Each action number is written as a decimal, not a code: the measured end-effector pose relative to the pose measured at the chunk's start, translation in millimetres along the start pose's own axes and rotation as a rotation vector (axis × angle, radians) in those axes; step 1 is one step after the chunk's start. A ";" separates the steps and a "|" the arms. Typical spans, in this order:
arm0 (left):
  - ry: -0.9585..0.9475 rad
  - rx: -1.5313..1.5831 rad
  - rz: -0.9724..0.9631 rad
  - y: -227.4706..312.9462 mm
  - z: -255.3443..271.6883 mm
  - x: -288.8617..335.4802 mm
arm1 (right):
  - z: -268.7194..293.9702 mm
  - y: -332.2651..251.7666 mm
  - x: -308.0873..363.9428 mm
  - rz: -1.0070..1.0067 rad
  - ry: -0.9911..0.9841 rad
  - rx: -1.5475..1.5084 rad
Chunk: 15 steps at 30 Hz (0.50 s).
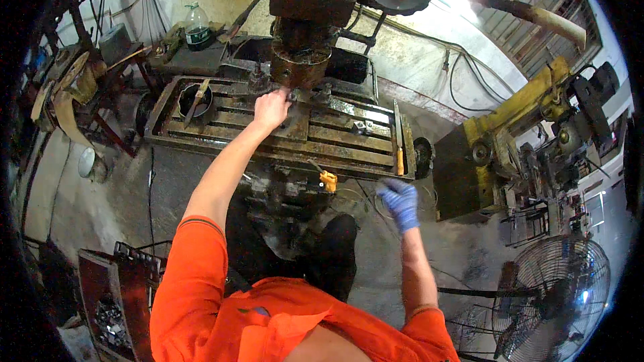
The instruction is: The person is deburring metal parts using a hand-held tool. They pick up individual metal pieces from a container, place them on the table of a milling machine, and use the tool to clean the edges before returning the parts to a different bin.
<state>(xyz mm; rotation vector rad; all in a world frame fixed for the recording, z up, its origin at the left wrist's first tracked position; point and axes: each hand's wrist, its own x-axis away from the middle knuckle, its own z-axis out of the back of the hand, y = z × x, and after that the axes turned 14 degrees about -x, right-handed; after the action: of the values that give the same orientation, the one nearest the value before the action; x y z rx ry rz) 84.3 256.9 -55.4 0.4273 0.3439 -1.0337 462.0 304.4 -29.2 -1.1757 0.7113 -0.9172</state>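
My bare left hand reaches over the slotted metal machine table, its fingers closed just below the large round spindle head. Whatever those fingers hold is hidden by the hand. In a blue glove, my right hand hangs in front of the table's right part, touching nothing visible, its fingers curled in and slightly blurred. Small metal blocks sit on the table's right half. Beyond them lies a long thin tool with an orange handle. A yellow-orange object is at the table's front edge.
A dark bowl with a brush in it stands on the table's left end. A clear jug is behind. To the right are a yellow machine and a large caged fan; a red cabinet stands lower left.
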 end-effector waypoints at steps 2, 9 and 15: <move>-0.124 -0.054 0.117 3.5 -1.3 -7.4 | 20.4 -43.7 -13.4 0.222 0.007 -0.084; -0.118 0.226 0.138 -24.9 -8.3 -8.8 | 87.4 -292.5 -74.2 1.105 0.050 -0.284; -0.154 0.261 0.167 -2.7 -11.3 -16.3 | 76.6 -361.3 -41.4 1.328 0.429 0.052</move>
<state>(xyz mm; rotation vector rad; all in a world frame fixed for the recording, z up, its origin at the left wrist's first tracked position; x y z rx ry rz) 73.5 273.5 -58.0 0.5969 0.0334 -0.9441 428.1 332.5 339.8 -0.2441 1.5183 -0.0205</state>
